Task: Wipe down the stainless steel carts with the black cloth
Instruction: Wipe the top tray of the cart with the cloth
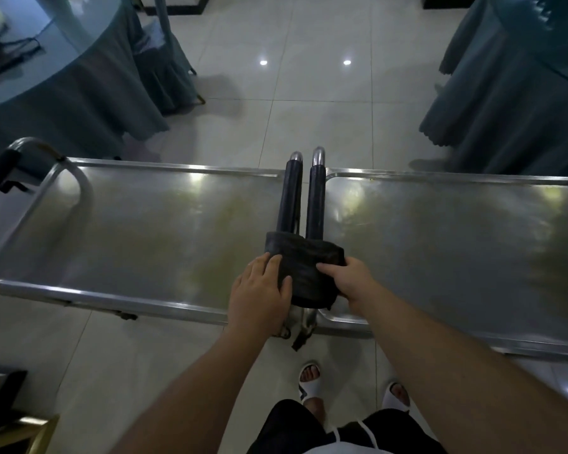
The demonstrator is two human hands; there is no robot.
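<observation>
Two stainless steel carts stand end to end across the view, left cart (138, 231) and right cart (456, 250), their top trays bare and shiny with light glare. Where they meet, two black-wrapped push handles, left handle (289, 198) and right handle (316, 201), run side by side, just apart, chrome ends at the far side. The black cloth (304, 270), folded into a thick pad, lies draped over the near part of both handles. Left hand (259, 296) lies on the cloth's left edge, fingers (274, 262) mostly straight and flat on it, thumb against the cloth's side, not clearly curled round it. Right hand (348, 278) grips the cloth's right edge, thumb (325, 267) on top and the other fingers tucked under, hidden. Both forearms bare. Below, the person's feet in white slide sandals (309, 381) stand on a pale tiled floor (309, 93), black shorts at the bottom edge. Round table with blue-grey skirted cloth (63, 83) at far left, a covered chair (164, 60) beside it, another draped table (512, 93) at far right. Two ceiling-light reflections on the floor tiles.
</observation>
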